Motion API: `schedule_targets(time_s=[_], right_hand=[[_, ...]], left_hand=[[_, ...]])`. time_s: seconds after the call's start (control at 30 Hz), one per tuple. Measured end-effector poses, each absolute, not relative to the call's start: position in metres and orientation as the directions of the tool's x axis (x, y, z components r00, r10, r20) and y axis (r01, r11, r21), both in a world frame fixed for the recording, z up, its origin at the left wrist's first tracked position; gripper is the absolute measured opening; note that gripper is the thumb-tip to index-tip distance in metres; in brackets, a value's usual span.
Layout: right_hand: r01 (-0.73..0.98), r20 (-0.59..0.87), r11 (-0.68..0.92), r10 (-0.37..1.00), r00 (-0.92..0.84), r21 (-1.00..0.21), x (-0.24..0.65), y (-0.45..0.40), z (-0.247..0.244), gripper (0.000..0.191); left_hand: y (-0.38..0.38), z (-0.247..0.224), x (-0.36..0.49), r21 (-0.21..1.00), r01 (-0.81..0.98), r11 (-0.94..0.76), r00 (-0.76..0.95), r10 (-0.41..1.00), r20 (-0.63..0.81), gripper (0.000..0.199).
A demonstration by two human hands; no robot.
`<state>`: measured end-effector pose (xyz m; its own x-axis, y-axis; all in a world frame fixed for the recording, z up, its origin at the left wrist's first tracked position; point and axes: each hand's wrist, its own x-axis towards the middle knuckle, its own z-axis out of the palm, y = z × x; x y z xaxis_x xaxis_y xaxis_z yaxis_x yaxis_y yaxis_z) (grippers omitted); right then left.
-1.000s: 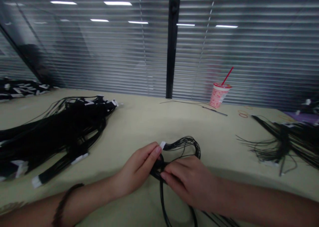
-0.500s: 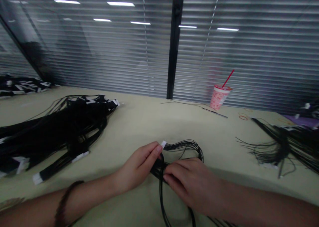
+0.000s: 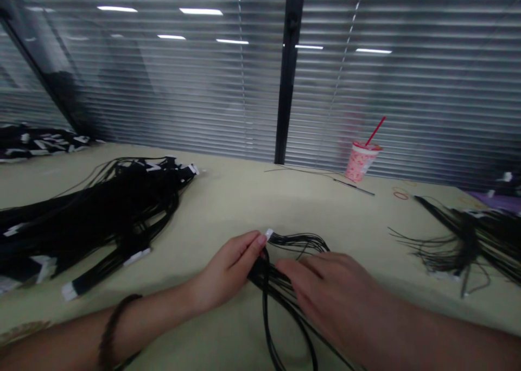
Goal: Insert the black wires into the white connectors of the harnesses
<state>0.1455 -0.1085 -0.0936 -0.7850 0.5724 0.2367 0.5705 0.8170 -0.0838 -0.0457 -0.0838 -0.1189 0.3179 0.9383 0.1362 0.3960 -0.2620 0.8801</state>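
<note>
A bundle of thin black wires point(image 3: 280, 290) lies across the front middle of the table, with a loop hanging toward me. My left hand point(image 3: 234, 262) pinches the bundle between thumb and fingers. A small white connector point(image 3: 269, 234) pokes out just past that thumb, and wires curve from it to the right. Over the wires to the right lies my right hand point(image 3: 331, 289), its fingers bent around the strands. Its fingertips are partly hidden, and part of the bundle runs beneath the palm.
A large pile of black wire harnesses point(image 3: 101, 208) with white connectors covers the left of the table point(image 3: 228, 203). More black wires point(image 3: 468, 241) lie at the right. Toward the window blinds stand a pink cup point(image 3: 360, 162) with a straw, a thin pen-like tool point(image 3: 353, 186) and rubber bands point(image 3: 401, 195).
My right hand has slid a little right along the wires, away from my left hand, uncovering more strands between them. My left hand keeps its hold. The view has shifted slightly.
</note>
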Motion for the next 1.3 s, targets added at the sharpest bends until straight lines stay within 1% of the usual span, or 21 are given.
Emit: schedule_targets(time_s=[0.1, 0.17, 0.2, 0.23, 0.27, 0.3, 0.33, 0.37, 0.4, 0.43, 0.5, 0.57, 0.67, 0.8, 0.9, 0.97, 1.03, 1.07, 1.17, 1.23, 1.3], right_hand=[[0.523, 0.140, 0.807, 0.571, -0.809, -0.273, 0.152, -0.100, -0.072, 0.028], [0.477, 0.067, 0.739, 0.571, -0.818, -0.476, 0.159, -0.091, -0.060, 0.025], [0.434, 0.017, 0.662, 0.559, -0.829, -0.610, 0.165, -0.085, -0.055, 0.023], [0.369, -0.034, 0.542, 0.529, -0.848, -0.755, 0.171, -0.079, -0.051, 0.020], [0.267, -0.072, 0.356, 0.477, -0.876, -0.896, 0.178, -0.072, -0.047, 0.019], [0.110, -0.028, 0.175, 0.418, -0.908, -0.978, 0.185, -0.065, -0.043, 0.019], [-0.091, 0.102, 0.046, 0.435, -0.894, -0.995, 0.193, -0.058, -0.039, 0.022], [-0.233, 0.192, -0.033, 0.465, -0.864, -0.972, 0.200, -0.052, -0.035, 0.023], [-0.359, 0.276, -0.051, 0.542, -0.793, -0.932, 0.207, -0.046, -0.031, 0.020], [-0.449, 0.316, -0.053, 0.636, -0.704, -0.892, 0.213, -0.041, -0.026, 0.021], [-0.603, 0.366, -0.016, 0.782, -0.505, -0.797, 0.221, -0.032, -0.019, 0.034], [-0.661, 0.358, 0.053, 0.871, -0.336, -0.749, 0.226, -0.024, -0.014, 0.041], [-0.600, 0.333, 0.133, 0.913, -0.235, -0.789, 0.231, -0.011, -0.014, 0.036], [-0.435, 0.353, 0.217, 0.898, -0.262, -0.874, 0.228, -0.001, -0.026, 0.014], [-0.200, 0.305, 0.250, 0.893, -0.330, -0.947, 0.209, -0.008, -0.045, 0.017], [0.001, 0.254, 0.278, 0.879, -0.403, -0.960, 0.189, -0.022, -0.062, 0.016], [0.219, 0.194, 0.337, 0.847, -0.495, -0.916, 0.168, -0.041, -0.082, 0.020], [0.294, 0.197, 0.397, 0.825, -0.530, -0.870, 0.158, -0.051, -0.092, 0.022], [0.379, 0.320, 0.621, 0.726, -0.609, -0.686, 0.138, -0.073, -0.117, 0.023], [0.397, 0.383, 0.691, 0.689, -0.616, -0.604, 0.133, -0.079, -0.127, 0.021], [0.405, 0.403, 0.708, 0.680, -0.613, -0.578, 0.131, -0.079, -0.132, 0.019]], left_hand=[[-0.081, -0.121, -0.046, 0.897, 0.374, -0.235, 0.314, 0.942, 0.116, 0.033], [-0.079, -0.124, -0.046, 0.911, 0.355, -0.209, 0.304, 0.948, 0.099, 0.034], [-0.079, -0.125, -0.046, 0.920, 0.345, -0.186, 0.294, 0.952, 0.083, 0.034], [-0.078, -0.125, -0.047, 0.928, 0.336, -0.159, 0.285, 0.957, 0.061, 0.035], [-0.078, -0.125, -0.047, 0.935, 0.328, -0.134, 0.277, 0.960, 0.040, 0.036], [-0.078, -0.125, -0.047, 0.940, 0.321, -0.113, 0.269, 0.963, 0.024, 0.037], [-0.078, -0.125, -0.047, 0.942, 0.319, -0.101, 0.260, 0.966, 0.016, 0.037], [-0.078, -0.125, -0.047, 0.943, 0.319, -0.095, 0.255, 0.967, 0.011, 0.037], [-0.078, -0.124, -0.047, 0.944, 0.318, -0.091, 0.254, 0.967, 0.007, 0.038], [-0.078, -0.124, -0.048, 0.945, 0.314, -0.087, 0.252, 0.968, 0.005, 0.038], [-0.078, -0.123, -0.048, 0.948, 0.308, -0.079, 0.249, 0.968, 0.000, 0.038], [-0.078, -0.123, -0.047, 0.949, 0.308, -0.071, 0.238, 0.971, -0.005, 0.038], [-0.078, -0.123, -0.047, 0.948, 0.313, -0.056, 0.232, 0.973, -0.019, 0.037], [-0.077, -0.124, -0.047, 0.945, 0.313, -0.092, 0.257, 0.966, 0.009, 0.037], [-0.077, -0.123, -0.047, 0.938, 0.335, -0.091, 0.275, 0.961, -0.005, 0.036], [-0.077, -0.122, -0.048, 0.931, 0.350, -0.103, 0.300, 0.954, -0.007, 0.035], [-0.076, -0.121, -0.049, 0.923, 0.365, -0.123, 0.322, 0.947, -0.001, 0.034], [-0.076, -0.121, -0.049, 0.918, 0.373, -0.133, 0.330, 0.944, 0.002, 0.035], [-0.073, -0.121, -0.051, 0.908, 0.389, -0.156, 0.363, 0.932, 0.005, 0.036], [-0.073, -0.122, -0.053, 0.913, 0.372, -0.166, 0.393, 0.920, 0.008, 0.037], [-0.073, -0.123, -0.053, 0.922, 0.352, -0.162, 0.402, 0.916, 0.008, 0.038]])
